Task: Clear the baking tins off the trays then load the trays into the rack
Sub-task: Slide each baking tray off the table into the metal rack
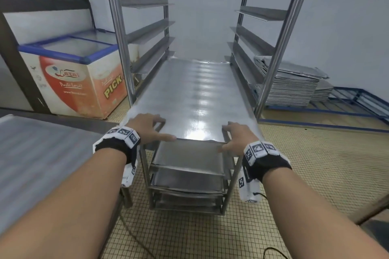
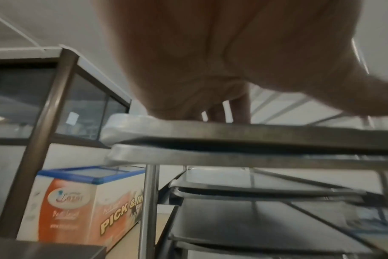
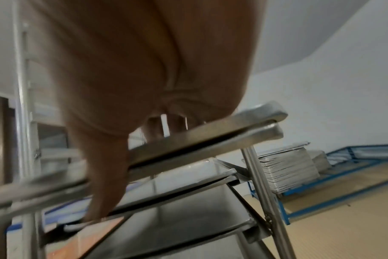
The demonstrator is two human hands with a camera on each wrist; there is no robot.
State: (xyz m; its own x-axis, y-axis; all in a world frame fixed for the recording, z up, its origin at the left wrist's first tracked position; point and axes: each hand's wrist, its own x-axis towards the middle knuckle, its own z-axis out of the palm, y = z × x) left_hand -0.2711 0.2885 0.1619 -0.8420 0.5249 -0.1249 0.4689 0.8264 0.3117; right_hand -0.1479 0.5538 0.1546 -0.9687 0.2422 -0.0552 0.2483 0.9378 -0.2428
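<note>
Now, tray (image 1: 195, 94): slide it straight away from both hands into the rack (image 1: 117, 27).
Left hand (image 1: 147, 125): flat, pressing its near edge.
Right hand (image 1: 237, 137): flat too; push evenly.

the rack (image 1: 117, 27) runs out past the top edge. both wrist views are blurred, and the tray (image 2: 255, 131) rim hides the fingertips of the left hand (image 2: 210, 61); the freezer (image 1: 73, 73) small print is unreadable.

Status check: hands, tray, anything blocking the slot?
Hands flat on the near edge of the tray: left hand, right hand. It sits bare on the runners of the rack, above loaded trays. Nothing seen blocking.
</note>
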